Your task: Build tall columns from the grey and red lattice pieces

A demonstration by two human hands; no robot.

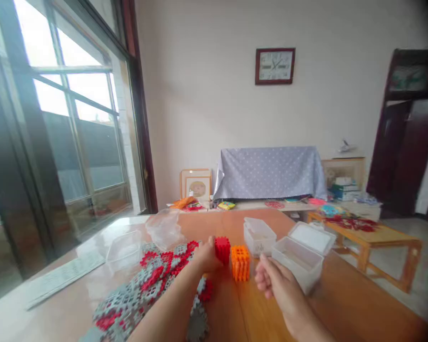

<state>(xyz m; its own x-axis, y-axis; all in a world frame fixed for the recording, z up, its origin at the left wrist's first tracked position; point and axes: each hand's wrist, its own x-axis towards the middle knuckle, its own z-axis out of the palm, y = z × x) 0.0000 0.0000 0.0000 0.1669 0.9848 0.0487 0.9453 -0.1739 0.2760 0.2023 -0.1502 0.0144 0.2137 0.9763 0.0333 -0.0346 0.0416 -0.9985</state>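
Note:
My left hand [206,256] reaches across the table and closes around the left side of a red stack of notched plastic pieces [222,249]; its thumb is mostly hidden. Just right of that stands an orange stack of notched plastic pieces [240,263], upright and touched by neither hand. My right hand [271,278] is closed, fingers curled in, to the right of the orange stack; whatever is inside it, if anything, is hidden. Under and left of my left forearm spreads a pile of loose grey and red notched plastic pieces [128,297].
Beyond my right hand are a clear plastic box [259,235] and another box with its lid swung back [299,261]. At left sit a clear container [124,251], a crumpled clear bag [166,228] and a printed sheet [64,278]. A low wooden table [381,242] stands right.

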